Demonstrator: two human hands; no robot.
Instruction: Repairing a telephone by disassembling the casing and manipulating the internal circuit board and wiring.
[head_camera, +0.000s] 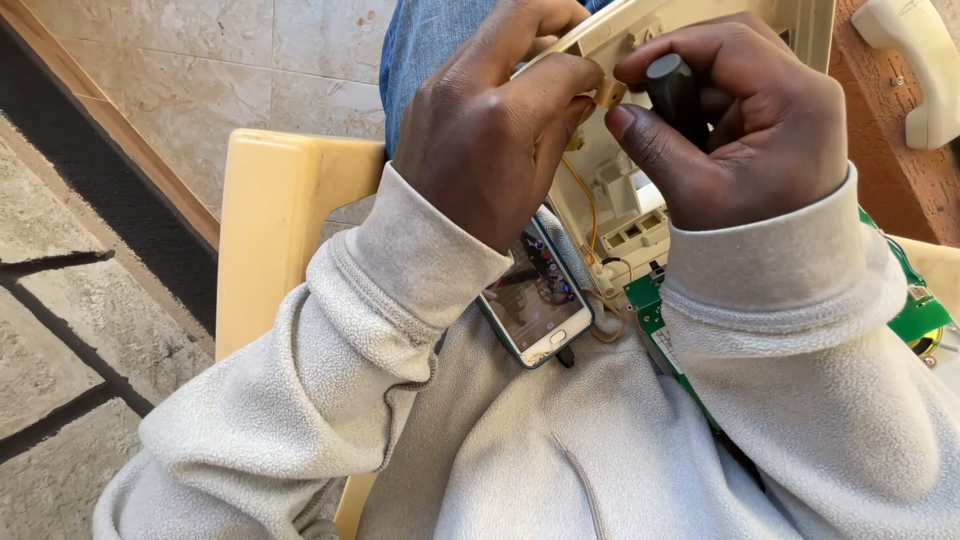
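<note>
From the head view, both hands meet over an opened cream plastic casing (690, 60) held up above the lap. The left hand (490, 120) curls its fingers (555, 85) together around the casing's upper edge, thumb and forefinger pinched on a small tan piece (608, 93) just at the tip. The right hand (735, 120) is clamped in a fist on a black screwdriver handle (675, 90), which stands touching that tan piece — the shaft itself is hidden behind the fingers. Below the knuckles the casing's inside shows ribs and little square sockets, with a thin yellow wire (588, 205) trailing down. A green circuit board (650, 310) pokes out from under the right sleeve, and more of it shows at the far side of that wrist. A smartphone (535, 300) with its screen lit rests on the grey fleece top (520, 440), partly covered by the left cuff. A cream chair arm (270, 220) stands to the left, and a cream telephone handset (915, 60) lies on a wooden surface at top right.
</note>
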